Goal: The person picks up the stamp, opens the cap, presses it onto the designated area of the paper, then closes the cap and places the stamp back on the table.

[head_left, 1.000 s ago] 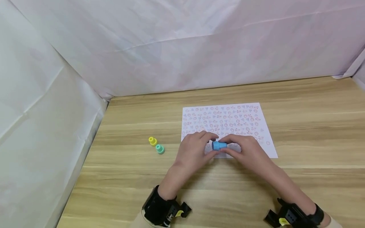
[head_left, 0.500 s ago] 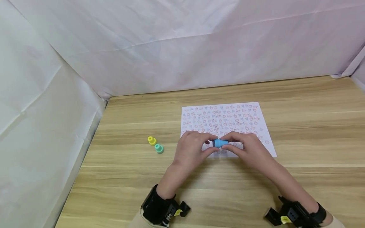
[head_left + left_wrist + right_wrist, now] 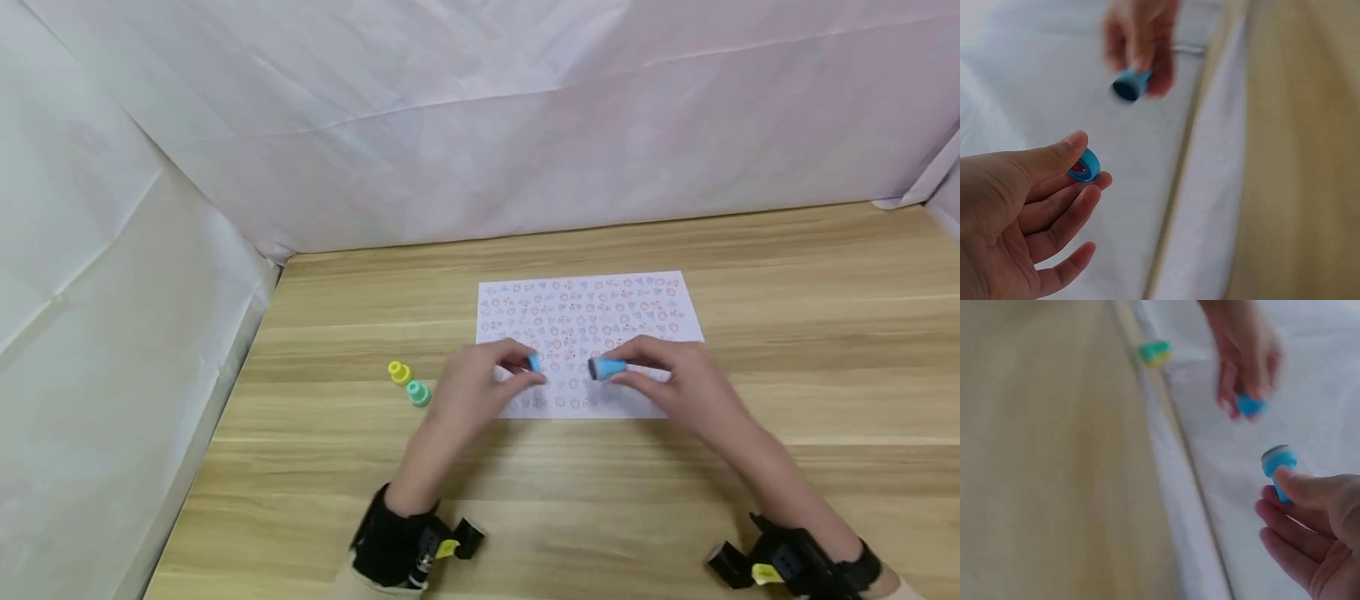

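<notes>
Between thumb and fingers, my right hand [image 3: 678,375] pinches a small blue stamp [image 3: 606,368] by its handle. The dark stamping face points left, uncovered, and shows in the right wrist view on the blue stamp head [image 3: 1279,460]. My left hand [image 3: 476,379] pinches the stamp's round blue cap [image 3: 1087,165], with something reddish inside it. A gap separates cap and stamp. Both hands are over a white sheet of paper [image 3: 592,312] covered with rows of small red and blue printed figures.
Left of the paper, a yellow stamp [image 3: 400,372] and a teal stamp [image 3: 418,392] stand side by side on the wooden table [image 3: 337,467]. White cloth [image 3: 480,125] hangs along the back and left sides. Each wrist wears a black camera strap.
The cap has come off the blue stamp. My left hand has drawn left with the cap, my right hand right with the stamp. The paper and the two other stamps have stayed put.
</notes>
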`<state>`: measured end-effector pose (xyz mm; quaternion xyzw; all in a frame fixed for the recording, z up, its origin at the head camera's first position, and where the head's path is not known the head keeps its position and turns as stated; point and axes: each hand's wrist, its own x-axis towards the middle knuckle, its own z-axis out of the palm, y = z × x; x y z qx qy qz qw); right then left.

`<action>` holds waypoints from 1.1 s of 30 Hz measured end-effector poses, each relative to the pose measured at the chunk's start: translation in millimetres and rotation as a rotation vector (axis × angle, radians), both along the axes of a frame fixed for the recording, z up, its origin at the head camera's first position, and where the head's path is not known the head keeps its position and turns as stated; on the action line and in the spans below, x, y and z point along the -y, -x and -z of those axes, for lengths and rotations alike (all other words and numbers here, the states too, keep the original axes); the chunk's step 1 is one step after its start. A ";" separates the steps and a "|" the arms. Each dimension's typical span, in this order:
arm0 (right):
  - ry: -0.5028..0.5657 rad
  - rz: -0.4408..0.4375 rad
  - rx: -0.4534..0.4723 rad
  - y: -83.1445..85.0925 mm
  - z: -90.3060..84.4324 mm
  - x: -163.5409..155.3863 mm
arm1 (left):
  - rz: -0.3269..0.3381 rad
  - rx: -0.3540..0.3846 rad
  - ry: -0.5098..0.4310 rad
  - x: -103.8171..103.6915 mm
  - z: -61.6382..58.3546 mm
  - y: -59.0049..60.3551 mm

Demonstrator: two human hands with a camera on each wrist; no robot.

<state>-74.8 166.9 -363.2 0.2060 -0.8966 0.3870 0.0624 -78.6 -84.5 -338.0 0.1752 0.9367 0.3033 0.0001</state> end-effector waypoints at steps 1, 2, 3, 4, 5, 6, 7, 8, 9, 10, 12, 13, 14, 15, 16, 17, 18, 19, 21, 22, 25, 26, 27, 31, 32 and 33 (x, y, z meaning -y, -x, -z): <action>0.023 0.015 -0.002 -0.1 -2.3 -4.1 | -0.030 0.003 -0.029 5.4 -3.0 0.0; 0.049 0.027 0.005 -0.5 -4.7 -7.6 | -0.054 -0.006 -0.052 10.2 -6.0 -0.1; 0.071 0.032 0.022 -1.2 -7.3 -9.9 | -0.067 -0.018 -0.073 13.6 -8.8 -0.5; 0.086 0.030 0.030 -2.2 -9.6 -10.9 | -0.069 -0.032 -0.077 15.8 -11.0 -1.1; 0.098 0.025 0.028 -2.5 -10.5 -11.0 | -0.071 -0.041 -0.076 16.2 -12.2 -1.7; 0.109 0.019 0.029 -2.4 -10.5 -10.6 | -0.068 -0.052 -0.067 16.1 -12.6 -2.0; 0.114 0.013 0.028 -2.2 -10.1 -10.3 | -0.063 -0.059 -0.057 15.6 -12.3 -2.2; 0.118 0.010 0.033 -2.3 -9.8 -10.1 | -0.056 -0.065 -0.044 14.8 -11.7 -2.2; 0.122 0.008 0.042 -2.3 -9.5 -10.2 | -0.049 -0.067 -0.037 13.9 -11.3 -2.0; 0.126 0.006 0.051 -2.4 -9.2 -10.6 | -0.045 -0.067 -0.030 12.9 -10.9 -1.9; 0.128 0.006 0.060 -2.0 -9.1 -11.5 | -0.041 -0.070 -0.018 11.0 -10.2 -1.5; 0.128 0.006 0.063 -1.9 -9.2 -11.8 | -0.040 -0.072 -0.013 10.2 -9.7 -1.2; 0.125 0.008 0.068 -1.8 -9.2 -12.0 | -0.036 -0.074 -0.006 9.4 -9.2 -0.6; 0.122 0.008 0.070 -1.5 -9.3 -12.4 | -0.031 -0.077 0.001 8.6 -9.1 -0.2; 0.115 0.008 0.070 -1.1 -9.5 -12.7 | -0.025 -0.080 0.008 7.8 -8.6 0.5; 0.108 0.008 0.069 -0.7 -9.7 -12.9 | -0.017 -0.084 0.015 7.2 -8.3 1.0; 0.099 0.008 0.068 -0.3 -9.7 -13.1 | -0.007 -0.090 0.023 6.4 -8.2 1.5; 0.090 0.006 0.065 0.0 -9.9 -13.5 | 0.002 -0.096 0.029 5.8 -8.3 1.8; 0.064 0.002 0.047 1.0 -9.9 -14.4 | 0.016 -0.110 0.038 4.7 -8.8 2.1; 0.045 -0.002 0.032 1.4 -9.8 -14.8 | 0.021 -0.115 0.044 4.3 -9.0 2.1; -0.021 -0.011 -0.010 1.9 -9.7 -16.3 | 0.022 -0.121 0.057 3.3 -10.5 1.6; -0.047 -0.010 -0.020 1.7 -9.6 -16.8 | 0.021 -0.123 0.062 3.1 -10.9 1.5; -0.067 -0.009 -0.023 1.4 -9.9 -17.2 | 0.021 -0.124 0.068 2.8 -11.6 1.2; -0.144 0.025 0.011 -1.8 -10.8 -17.9 | 0.024 -0.125 0.077 1.5 -13.6 0.8; -0.162 0.034 0.025 -2.9 -11.1 -18.0 | 0.025 -0.127 0.076 1.2 -13.9 0.8; -0.178 0.040 0.033 -4.0 -11.2 -17.8 | 0.026 -0.128 0.076 0.9 -14.3 0.8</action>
